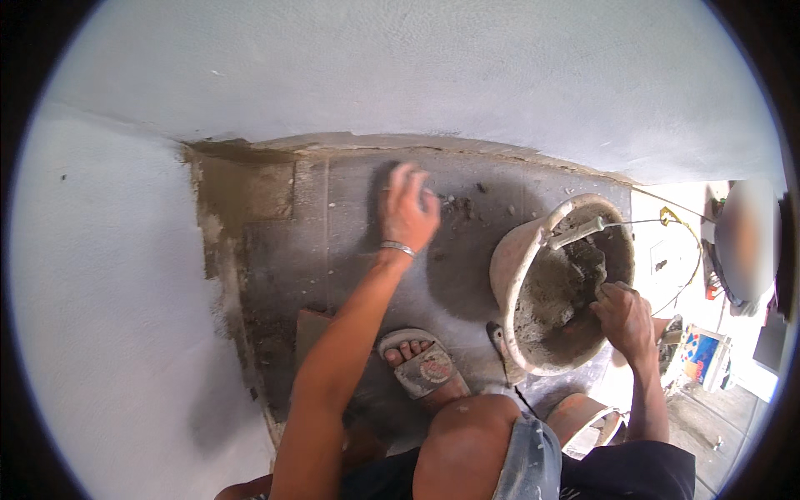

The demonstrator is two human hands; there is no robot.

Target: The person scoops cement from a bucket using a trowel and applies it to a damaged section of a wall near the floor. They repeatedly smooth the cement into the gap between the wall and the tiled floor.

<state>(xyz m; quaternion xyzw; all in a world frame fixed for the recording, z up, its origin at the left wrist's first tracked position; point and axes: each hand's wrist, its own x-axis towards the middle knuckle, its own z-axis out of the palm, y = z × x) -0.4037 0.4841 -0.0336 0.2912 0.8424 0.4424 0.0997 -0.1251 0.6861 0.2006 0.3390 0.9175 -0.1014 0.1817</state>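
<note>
A large pale bucket [502, 271] of grey mortar [542, 292] stands on the right, its wire handle with a white grip [577, 233] lying across the opening. My right hand [627, 323] reaches over the near right rim, fingers closed around what looks like the end of a mortar-coated trowel [588, 265]; its handle is hidden in my fist. Out over the grey floor [358, 250], near the far wall, is my left hand [408, 208], slightly blurred. Its thumb stands apart from the fingers and nothing shows in it. Mortar crumbs [460, 207] lie just right of it.
White walls [108, 292] meet the floor at the far left, where brown, damp-looking mortar [229, 187] fills the corner. Beside the bucket lies a hand tool [504, 354]. A smaller bucket [575, 414] stands near my knee. My sandalled foot [421, 367] is in the middle.
</note>
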